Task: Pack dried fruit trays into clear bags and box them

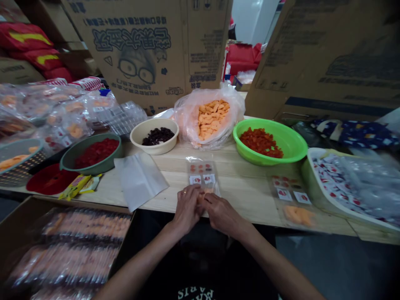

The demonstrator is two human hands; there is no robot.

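At the worktop's [246, 196] near edge, left hand [186, 209] and right hand [222, 214] pinch an orange piece [200, 199] by a clear packet [201, 177]. Green basin [300, 143] sits at two o'clock.

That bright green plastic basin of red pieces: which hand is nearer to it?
Right hand: the green plastic basin lies ahead and to its right. Left hand: farther left.
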